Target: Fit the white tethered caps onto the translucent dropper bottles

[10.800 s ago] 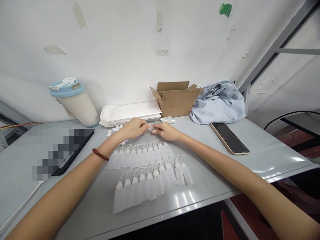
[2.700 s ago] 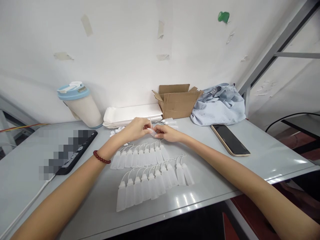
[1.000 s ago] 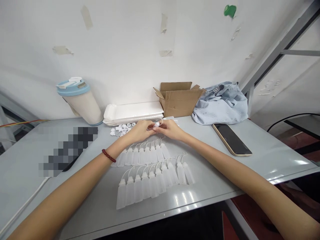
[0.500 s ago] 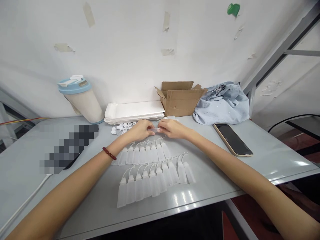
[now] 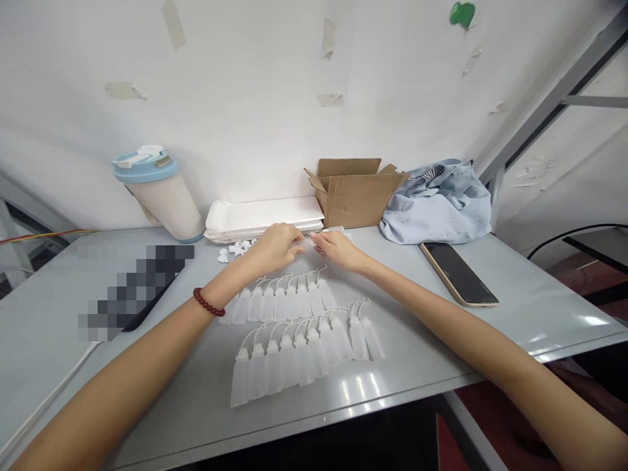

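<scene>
My left hand [image 5: 280,250] is raised above the far row of small bottles [image 5: 279,304], thumb and fingers apart, with nothing visible between them. Just across a narrow gap, my right hand [image 5: 338,249] has its thumb and fingertips pinched together; what they hold, if anything, is too small or hidden to make out. The bottles are translucent white plastic with thin curved strap-like pieces at their necks. A second row of bottles [image 5: 286,366] lies nearer the table's front edge. Small white caps [image 5: 239,249] are piled beside my left hand, partly covered by it.
Along the wall stand a blue-lidded tumbler [image 5: 164,199], a stack of white packets [image 5: 262,219], an open cardboard box [image 5: 358,201] and a light blue cloth [image 5: 439,206]. A phone [image 5: 458,273] lies at right. A dark, pixelated object [image 5: 142,291] with a white cable lies at left.
My hands have drawn slightly apart and moved up toward the wall. The small translucent bottle that was between their fingertips no longer shows there. Both rows of bottles stay in place.
</scene>
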`<action>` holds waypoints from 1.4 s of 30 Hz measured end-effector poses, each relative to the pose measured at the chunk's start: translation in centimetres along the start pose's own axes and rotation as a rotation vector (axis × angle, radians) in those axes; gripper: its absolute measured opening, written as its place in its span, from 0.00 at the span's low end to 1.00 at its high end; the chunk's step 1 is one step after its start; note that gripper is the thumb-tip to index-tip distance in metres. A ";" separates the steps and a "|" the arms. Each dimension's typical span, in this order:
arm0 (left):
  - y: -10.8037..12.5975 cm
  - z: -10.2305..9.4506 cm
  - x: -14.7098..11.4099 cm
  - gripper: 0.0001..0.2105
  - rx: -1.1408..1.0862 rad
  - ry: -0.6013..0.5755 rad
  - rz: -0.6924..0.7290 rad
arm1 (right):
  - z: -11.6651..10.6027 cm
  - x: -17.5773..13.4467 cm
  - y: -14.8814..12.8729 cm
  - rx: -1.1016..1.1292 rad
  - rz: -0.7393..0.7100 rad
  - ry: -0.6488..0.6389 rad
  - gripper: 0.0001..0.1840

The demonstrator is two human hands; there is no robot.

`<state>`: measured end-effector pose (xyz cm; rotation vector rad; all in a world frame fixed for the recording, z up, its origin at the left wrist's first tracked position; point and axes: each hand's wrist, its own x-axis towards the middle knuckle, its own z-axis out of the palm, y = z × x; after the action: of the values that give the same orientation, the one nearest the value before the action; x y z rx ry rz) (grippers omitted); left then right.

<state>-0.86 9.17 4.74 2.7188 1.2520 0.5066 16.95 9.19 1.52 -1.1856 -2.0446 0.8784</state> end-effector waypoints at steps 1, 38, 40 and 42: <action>0.1 -0.1 0.0 0.07 0.021 -0.006 0.014 | 0.1 0.0 -0.2 0.118 0.068 -0.019 0.23; 2.8 -1.0 -0.4 0.13 -0.305 0.034 -0.256 | -0.8 -0.5 -1.7 0.537 0.036 0.057 0.17; 2.8 -1.2 -0.4 0.13 -0.287 -0.003 -0.198 | -1.5 -0.3 -1.6 0.530 0.050 0.049 0.15; 2.3 -1.8 -0.3 0.14 -0.292 -0.005 -0.203 | -2.6 0.1 -1.1 0.435 0.063 0.079 0.13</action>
<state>-0.07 7.37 6.89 2.3244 1.3174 0.6050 18.38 9.53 3.98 -1.0254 -1.6483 1.2117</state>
